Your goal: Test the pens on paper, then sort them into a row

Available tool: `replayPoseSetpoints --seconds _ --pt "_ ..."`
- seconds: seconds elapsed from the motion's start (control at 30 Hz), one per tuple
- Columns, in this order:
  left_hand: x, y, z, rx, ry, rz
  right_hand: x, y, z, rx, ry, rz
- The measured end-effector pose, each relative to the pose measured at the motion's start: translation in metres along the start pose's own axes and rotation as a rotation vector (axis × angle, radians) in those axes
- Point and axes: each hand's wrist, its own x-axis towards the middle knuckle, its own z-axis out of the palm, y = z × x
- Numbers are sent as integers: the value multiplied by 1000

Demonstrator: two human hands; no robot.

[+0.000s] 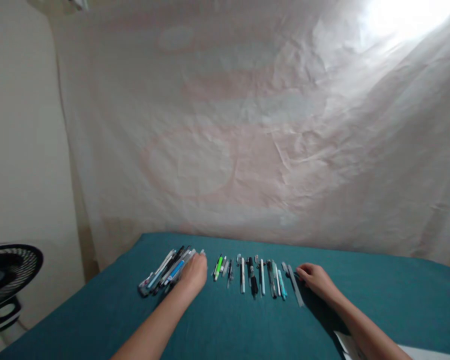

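Note:
My left hand is curled at the right side of a pile of pens. Its fingertips are hidden behind the hand, so what they grip does not show. A blue-labelled pen lies in the pile beside it. My right hand rests low over the cloth with its fingers drawn together, just right of a grey translucent strip like a ruler; whether something small is between them is unclear. Between my hands runs a row of separate pens, including a bright green one, a black one and a light blue one.
A dark green cloth covers the table. White sheets lie at the front right, partly under my right forearm. A black fan stands left of the table. A pale plastic sheet hangs behind it.

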Motion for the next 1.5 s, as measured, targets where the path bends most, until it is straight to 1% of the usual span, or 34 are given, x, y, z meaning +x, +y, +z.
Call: replayPoseSetpoints --seconds 0.07,0.13,0.2,0.3,0.4,0.5,0.57,0.63,0.67,0.73,0.77,0.83,0.87,0.9,0.97,1.1,1.17,1.23,1.37,1.43,1.5 --pt "3 -6 16 78 75 -65 1 1 0 8 -2 1" --pt "2 -11 31 133 118 -102 1 1 0 16 -3 8" --pt "3 -14 42 166 129 -119 2 1 -1 25 -3 21" --pt "10 -16 49 186 112 -128 0 0 -1 46 -2 49" --pt "18 -15 44 174 88 -117 -3 -4 -3 87 -1 85" --pt "17 -9 29 127 100 -79 -6 -12 -11 153 -14 124" --pt "11 2 19 77 130 -31 -9 -22 -19 207 -24 133" --pt "2 22 14 -10 140 47 -13 -37 -27 254 -34 119" --pt "-4 35 14 -88 129 108 -17 -46 -29 287 -47 104" --pt "-15 65 19 -527 54 248 -26 -67 -31 370 -96 73" --pt "-21 80 23 -721 -1 288 -32 -77 -29 510 -173 59" --pt "-33 108 33 -1025 -124 273 -45 -94 -22 707 -290 54" --pt "-38 119 39 -1132 -190 242 -51 -100 -18 753 -311 34" --pt "-43 128 44 -1219 -243 208 -57 -104 -14 774 -310 16" --pt "-53 141 54 -1358 -329 147 -65 -106 -7 785 -266 19" --pt "-65 151 73 -1592 -511 4 -73 -99 -4 784 -210 83" --pt "-69 152 81 -1681 -568 -40 -74 -97 -4 749 -200 67" --pt "-71 152 85 -1748 -596 -70 -74 -96 -3 715 -210 40" --pt "-74 149 87 -1854 -691 -82 -74 -95 4 737 -267 17" --pt "-76 148 85 -1890 -735 -80 -76 -95 7 769 -271 18" --pt "-79 148 81 -1918 -747 -92 -79 -97 7 788 -257 30"
